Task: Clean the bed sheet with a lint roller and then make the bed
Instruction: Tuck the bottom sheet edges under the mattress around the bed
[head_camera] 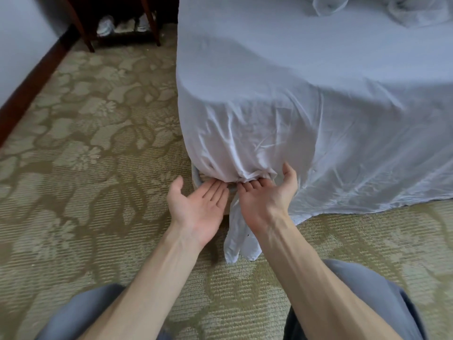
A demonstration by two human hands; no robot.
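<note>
The floor is a carpet [85,148] in tan and dull green, with big flowers and leaves all over it. On the left is a plain pale wall [19,40]. A dark brown wooden strip [31,87] runs along the bottom of the wall, where it meets the carpet. Far back stands a table [80,28] with thin dark wooden legs. Something white [105,27] lies in the shadow under it. The light is soft and even.

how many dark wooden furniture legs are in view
2: the wall-side dark wooden leg at top left, the bed-side dark wooden leg next to the white-sheeted bed. Rear legs may be hidden.
</note>
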